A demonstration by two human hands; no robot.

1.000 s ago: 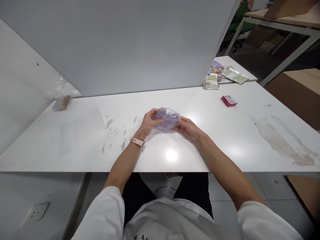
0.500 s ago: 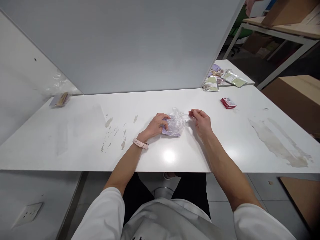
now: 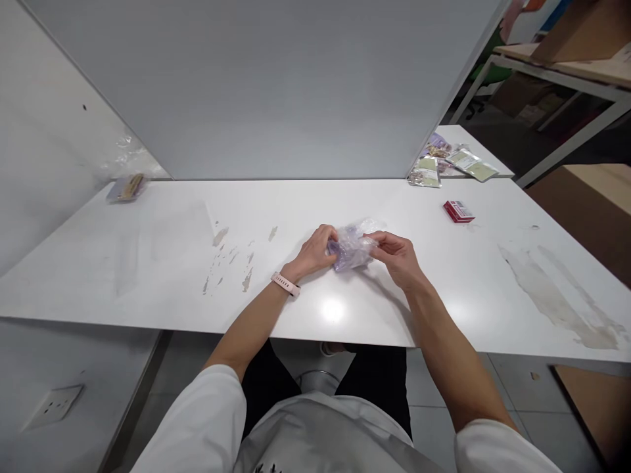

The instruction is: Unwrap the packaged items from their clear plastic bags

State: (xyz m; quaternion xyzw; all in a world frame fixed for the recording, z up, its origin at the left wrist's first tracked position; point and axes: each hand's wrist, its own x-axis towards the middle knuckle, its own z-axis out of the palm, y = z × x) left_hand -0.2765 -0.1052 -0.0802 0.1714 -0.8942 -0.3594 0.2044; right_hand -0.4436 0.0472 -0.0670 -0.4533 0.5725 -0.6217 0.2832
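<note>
A purple packet wrapped in clear bubble wrap (image 3: pixel 353 249) is between my two hands, just above or on the white table (image 3: pixel 305 309); which of the two I cannot tell. My left hand (image 3: pixel 318 251) grips its left end, thumb on the near side and fingers at the far side. With thumb and fingers together, my right hand (image 3: pixel 394 255) pinches the crinkled wrap at the right end. What exactly lies inside the wrap is hidden by the plastic folds.
A red and white small box (image 3: pixel 459 211) lies at the right. Several flat packets (image 3: pixel 470 164) are heaped beyond the grey partition (image 3: pixel 290 92). Another clear-wrapped packet (image 3: pixel 127 188) rests at the back left. A cardboard box (image 3: pixel 586 197) stands beyond the table's right side.
My right hand pulled the plastic out to the right, then came back leftward onto the packet. The wrap now covers more of the purple packet, and my left hand has shifted slightly right.
</note>
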